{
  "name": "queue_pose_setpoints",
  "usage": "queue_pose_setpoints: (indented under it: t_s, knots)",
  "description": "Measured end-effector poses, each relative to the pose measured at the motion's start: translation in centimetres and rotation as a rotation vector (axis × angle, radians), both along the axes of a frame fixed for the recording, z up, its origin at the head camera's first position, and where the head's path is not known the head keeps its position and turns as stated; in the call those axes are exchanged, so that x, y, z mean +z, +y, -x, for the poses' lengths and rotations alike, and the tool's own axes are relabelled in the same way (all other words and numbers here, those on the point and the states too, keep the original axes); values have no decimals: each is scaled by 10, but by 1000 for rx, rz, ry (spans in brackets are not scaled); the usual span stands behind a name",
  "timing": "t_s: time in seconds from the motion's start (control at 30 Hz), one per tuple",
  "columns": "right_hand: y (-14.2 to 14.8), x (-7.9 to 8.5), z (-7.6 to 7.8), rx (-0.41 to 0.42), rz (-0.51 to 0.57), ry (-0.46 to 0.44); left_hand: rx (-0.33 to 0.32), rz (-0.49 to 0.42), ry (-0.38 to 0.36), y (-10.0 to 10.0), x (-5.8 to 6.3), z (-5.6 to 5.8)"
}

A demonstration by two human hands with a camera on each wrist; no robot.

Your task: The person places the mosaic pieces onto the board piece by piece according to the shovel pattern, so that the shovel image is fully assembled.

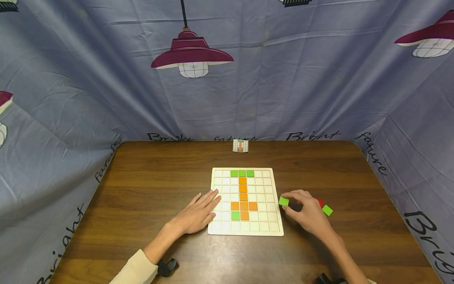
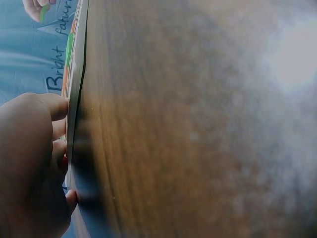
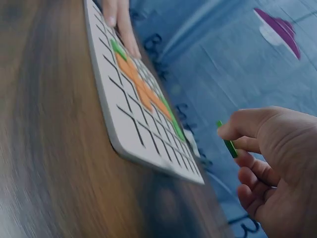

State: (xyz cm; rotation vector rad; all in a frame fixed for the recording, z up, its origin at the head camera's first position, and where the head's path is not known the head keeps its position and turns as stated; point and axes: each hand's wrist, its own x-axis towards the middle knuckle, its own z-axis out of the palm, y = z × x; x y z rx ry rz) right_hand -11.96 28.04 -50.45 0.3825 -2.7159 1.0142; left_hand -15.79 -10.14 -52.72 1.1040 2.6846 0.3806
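A white grid board (image 1: 262, 227) lies on the table, with orange square tiles (image 1: 243, 197) forming a column and a short crossbar. Green tiles (image 1: 242, 173) make a row of three at its top, and one more green tile (image 1: 235, 215) sits low, left of the column. My left hand (image 1: 195, 215) rests with extended fingers on the board's left edge. Just off the board's right edge, my right hand (image 1: 307, 209) pinches a green square tile (image 1: 283, 200) between thumb and fingers; the right wrist view shows this tile (image 3: 227, 140) edge-on.
Beyond the right hand lie a loose green tile (image 1: 328, 210) and a red tile (image 1: 320, 202), partly hidden by the hand. A small picture card (image 1: 240, 146) lies at the far edge of the wooden table (image 1: 159, 169). A blue-grey curtain (image 1: 266, 86) hangs behind.
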Motion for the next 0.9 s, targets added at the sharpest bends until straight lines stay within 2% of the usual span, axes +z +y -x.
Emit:
queue_pose_setpoints:
  t_s: [0.43, 0.9]
  knots:
    - [-51, -16, 0, 158, 19, -64, -2, -3, 1, 0, 0, 1]
    - [-67, -27, 1, 228, -1, -71, -2, 5, 0, -1, -1, 1]
